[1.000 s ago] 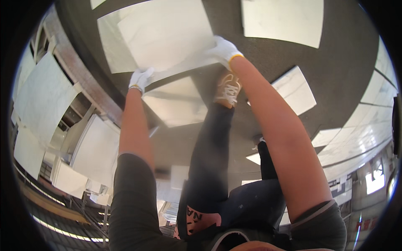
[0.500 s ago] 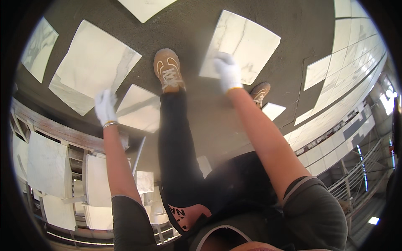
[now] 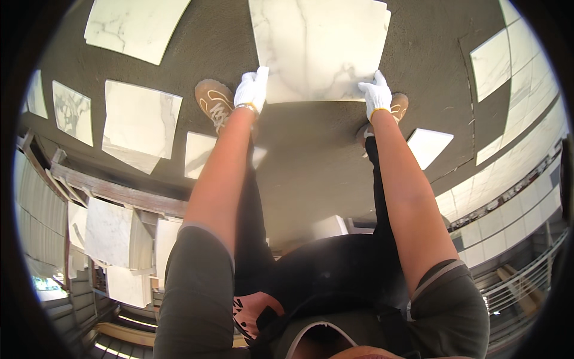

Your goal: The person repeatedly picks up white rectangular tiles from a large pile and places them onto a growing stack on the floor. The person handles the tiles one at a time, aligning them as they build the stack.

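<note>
two-handed contact on a white marble slab (image 3: 317, 51), seen from above. l. hand (image 3: 251, 91), white-gloved, is at the slab's l. edge nr. its near corner; r. hand (image 3: 376, 97), gloved alike, is at the near r. corner. both touch the slab; whether the fingers close beneath it is hidden, so can't tell if it's actually gripped. slab is b/w the hands & extends beyond them, grey veins on its face; a 2nd edge shows at its far r. corner. l. shoe (image 3: 214, 99), tan w/ pale laces, is just l. of the l. hand; r. shoe (image 3: 399, 106), partly hidden by the r. forearm (image 3: 406, 179), is just r. of the r. hand. dark grey floor (image 3: 299, 143) shows on the body side of the grip. l. of the l. hand, well apart: a squarish piece (image 3: 142, 116) & a narrow veined piece (image 3: 73, 112); beyond the hands, also l.: a large veined piece (image 3: 134, 27). r. of the r. hand: a small white piece (image 3: 430, 147), nearer the body, & a pale tile (image 3: 491, 64), well apart. to the l., nearer the body than either hand: a wooden beam (image 3: 125, 191) & pale panels (image 3: 109, 230).
</note>
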Available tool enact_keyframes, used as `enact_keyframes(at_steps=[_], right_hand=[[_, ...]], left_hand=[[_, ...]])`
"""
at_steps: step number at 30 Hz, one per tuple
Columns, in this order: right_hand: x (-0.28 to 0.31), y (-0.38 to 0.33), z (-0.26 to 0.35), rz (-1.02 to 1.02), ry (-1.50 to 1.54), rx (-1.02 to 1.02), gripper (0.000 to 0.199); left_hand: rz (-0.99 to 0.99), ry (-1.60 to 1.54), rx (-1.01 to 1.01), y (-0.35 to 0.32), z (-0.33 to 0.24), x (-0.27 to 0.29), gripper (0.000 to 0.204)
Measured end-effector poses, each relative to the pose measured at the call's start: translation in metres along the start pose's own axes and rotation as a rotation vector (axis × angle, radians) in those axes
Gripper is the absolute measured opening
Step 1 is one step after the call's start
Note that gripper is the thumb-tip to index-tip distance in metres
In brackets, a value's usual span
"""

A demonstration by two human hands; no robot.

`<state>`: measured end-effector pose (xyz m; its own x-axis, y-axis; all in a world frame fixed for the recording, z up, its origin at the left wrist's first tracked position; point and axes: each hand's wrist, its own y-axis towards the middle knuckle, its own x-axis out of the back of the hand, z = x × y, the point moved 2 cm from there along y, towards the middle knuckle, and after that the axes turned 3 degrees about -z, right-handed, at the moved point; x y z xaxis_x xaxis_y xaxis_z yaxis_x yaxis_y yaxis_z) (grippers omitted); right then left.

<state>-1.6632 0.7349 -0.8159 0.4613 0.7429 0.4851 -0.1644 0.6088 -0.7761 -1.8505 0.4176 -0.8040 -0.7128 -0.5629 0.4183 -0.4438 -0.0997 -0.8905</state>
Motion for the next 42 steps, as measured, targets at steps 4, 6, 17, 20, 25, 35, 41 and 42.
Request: enact_keyframes(at_steps=[4, 6, 17, 20, 25, 35, 41, 42], right_hand=[[0.006, -0.017, 0.018, -0.019, -0.077, -0.044, 0.072], [0.015, -0.022, 0.032, 0.028, 0.067, -0.078, 0.068], [0.044, -0.047, 0.089, 0.204, -0.073, 0.068, 0.057], [0.071, -0.063, 0.11, 0.182, -0.036, 0.073, 0.057], [0.117, -0.13, 0.145, 0.221, -0.644, 0.219, 0.067], [0.224, -0.357, 0.164, 0.17, -0.134, -0.032, 0.061], [0.256, -0.426, 0.206, 0.107, -0.018, -0.009, 0.059], [0.255, -0.433, 0.216, 0.097, -0.02, -0.001, 0.059]], left_hand=[[-0.018, 0.041, 0.1, -0.004, -0.008, -0.006, 0.089], [-0.017, -0.048, 0.113, -0.001, -0.008, -0.006, 0.09], [0.212, -0.309, -0.044, -0.057, -0.047, 0.026, 0.076], [0.197, -0.275, -0.065, -0.103, -0.069, 0.054, 0.078], [0.139, -0.218, -0.04, -0.206, -0.094, 0.094, 0.065], [0.215, -0.43, 0.051, -0.434, -0.083, 0.184, 0.065], [0.279, -0.353, -0.246, -0.472, -0.084, 0.223, 0.056], [0.291, -0.33, -0.286, -0.475, -0.082, 0.228, 0.054]])
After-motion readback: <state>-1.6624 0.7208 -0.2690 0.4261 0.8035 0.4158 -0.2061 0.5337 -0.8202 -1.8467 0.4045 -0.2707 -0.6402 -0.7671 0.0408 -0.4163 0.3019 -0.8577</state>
